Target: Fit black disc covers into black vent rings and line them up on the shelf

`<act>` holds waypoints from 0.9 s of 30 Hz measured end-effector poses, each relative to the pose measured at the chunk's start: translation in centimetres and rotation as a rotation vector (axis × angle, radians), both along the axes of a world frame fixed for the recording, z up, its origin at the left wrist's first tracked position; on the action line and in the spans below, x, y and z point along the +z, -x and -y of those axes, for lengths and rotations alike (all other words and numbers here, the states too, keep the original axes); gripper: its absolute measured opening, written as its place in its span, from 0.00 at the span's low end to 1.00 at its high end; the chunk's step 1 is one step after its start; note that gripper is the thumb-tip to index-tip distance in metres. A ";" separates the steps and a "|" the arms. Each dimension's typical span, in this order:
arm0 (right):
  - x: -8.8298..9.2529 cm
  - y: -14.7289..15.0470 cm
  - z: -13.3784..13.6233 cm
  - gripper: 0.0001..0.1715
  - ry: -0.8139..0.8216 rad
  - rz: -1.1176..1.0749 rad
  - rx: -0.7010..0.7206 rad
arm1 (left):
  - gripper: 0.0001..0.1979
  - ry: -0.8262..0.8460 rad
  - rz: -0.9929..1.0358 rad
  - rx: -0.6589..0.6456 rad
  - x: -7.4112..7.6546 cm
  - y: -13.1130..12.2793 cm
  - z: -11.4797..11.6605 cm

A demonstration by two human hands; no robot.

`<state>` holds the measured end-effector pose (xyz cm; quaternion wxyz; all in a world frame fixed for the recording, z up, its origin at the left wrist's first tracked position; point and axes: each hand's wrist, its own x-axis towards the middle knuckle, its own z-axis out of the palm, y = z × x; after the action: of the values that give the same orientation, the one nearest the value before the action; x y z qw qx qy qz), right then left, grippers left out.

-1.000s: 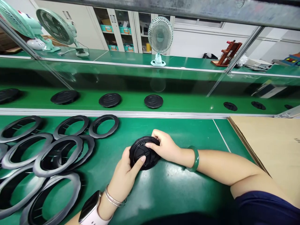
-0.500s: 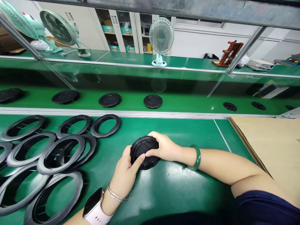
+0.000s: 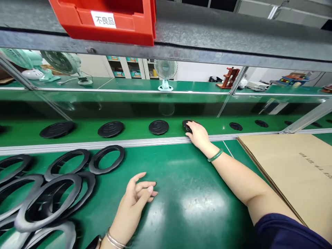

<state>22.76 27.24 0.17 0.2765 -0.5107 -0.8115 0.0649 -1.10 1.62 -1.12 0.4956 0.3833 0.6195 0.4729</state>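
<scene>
Discs (image 3: 158,127) sit spaced along the green belt (image 3: 85,135) beyond the metal rail. The right hand (image 3: 199,135) is stretched across to one more of them, a black disc (image 3: 187,123) lying flat on the belt, with the fingers closed over its near edge. The left hand (image 3: 135,199) rests on the green table (image 3: 186,193) — fingers loose, lightly curled, holding nothing. Black rings (image 3: 106,159) lie overlapping to its left — a cardboard sheet (image 3: 293,169) lies off to the right.

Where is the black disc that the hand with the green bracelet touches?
In the head view, the black disc lies on the far green belt, beyond the metal rail, under the right hand, just right of another disc.
</scene>
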 end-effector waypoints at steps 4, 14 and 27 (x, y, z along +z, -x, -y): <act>-1.5 0.6 0.2 0.36 0.041 0.167 0.142 | 0.32 0.008 -0.026 -0.071 -0.7 0.2 0.0; -2.6 3.1 3.8 0.36 0.172 0.239 0.729 | 0.14 -0.277 -0.647 0.027 0.3 3.3 -0.5; -2.4 3.5 3.8 0.31 0.098 0.138 0.749 | 0.32 -0.155 -1.229 0.000 -1.6 5.3 -1.3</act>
<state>19.31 23.43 -2.28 0.1536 -0.1947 -0.9545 0.1656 -6.43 2.88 -2.68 0.0188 0.6206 0.7555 0.2091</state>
